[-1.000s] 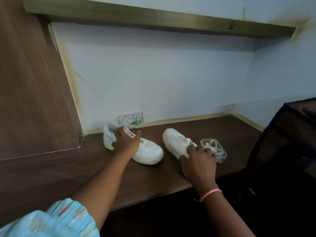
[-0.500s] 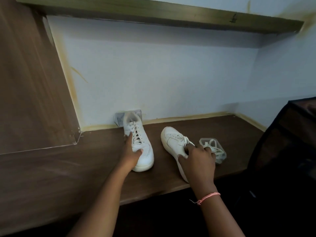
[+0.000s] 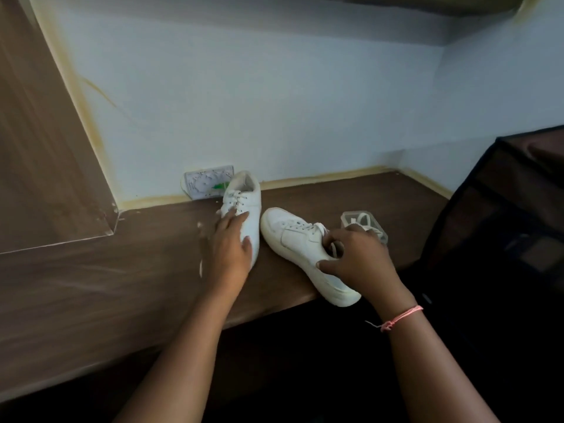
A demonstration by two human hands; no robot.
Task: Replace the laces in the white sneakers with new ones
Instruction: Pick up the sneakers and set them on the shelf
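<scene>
Right hand (image 3: 357, 257) is closed loosely over the tied laces (image 3: 323, 232) of the nearer sneaker (image 3: 300, 248), whose long axis runs diagonally, heel overhanging the worktop (image 3: 122, 285) edge; left of that sneaker, the left hand (image 3: 230, 245) is laid flat and open on the second sneaker (image 3: 242, 206); just right, new laces are held in a clear packet (image 3: 364, 222); beyond, a pale wall is seen.
</scene>
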